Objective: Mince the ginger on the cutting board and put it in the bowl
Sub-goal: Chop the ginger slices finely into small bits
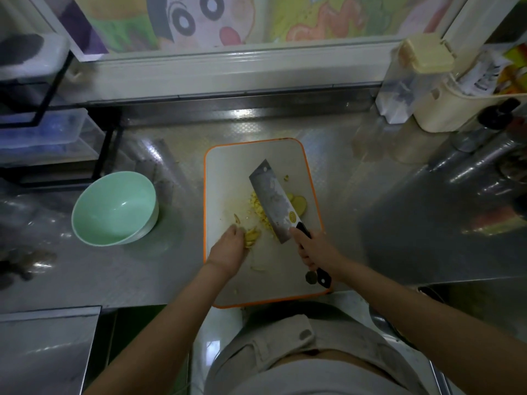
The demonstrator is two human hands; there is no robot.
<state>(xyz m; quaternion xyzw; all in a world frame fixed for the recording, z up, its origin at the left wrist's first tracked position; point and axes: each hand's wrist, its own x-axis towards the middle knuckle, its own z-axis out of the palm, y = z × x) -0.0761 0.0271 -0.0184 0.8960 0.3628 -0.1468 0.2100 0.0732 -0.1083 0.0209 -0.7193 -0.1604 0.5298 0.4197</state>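
Counter: one steel worktop (356, 212), running left to right; board and bowl sit on it.
Person: one, light grey clothing (273, 337) at the bottom edge, both forearms bare, reaching forward over the board.
Hands: two, both over the near half of the board.
Left hand (228, 249): palm down, fingers bent, thumb side against the ginger strips (252, 236); pinching or just pressing, cannot tell.
Right hand (316, 246): clenched round the black handle of the cleaver (273, 201), forefinger stretched toward the blade heel; the handle butt sticks out behind the wrist.
Cutting board (233, 172): one, white with an orange rim, long side running away from the person, near end at the worktop's front edge.
Cleaver pose: one, broad blade pointing away and left, flat side tilted up to the camera, over the middle of the board; whether the edge touches the board, cannot tell.
Ginger: all on the board, three groups. Strips at the left hand; minced pile (258, 205) just left of the blade, partly hidden by it; ginger slices (298, 201), at least two, just right of the blade. A few loose bits lie around.
Bowl (114, 195): one, mint green, upright, left of the board and apart from it.
Rack (105, 155): one black frame, far left, at least two clear plastic boxes (42, 132) on it.
Far right: one clear jug (410, 81) with a cream lid, one cream tub (456, 109) touching it, one dark-capped bottle (496, 112).
Back: white window frame (228, 72), cartoon print (199, 18) behind it.
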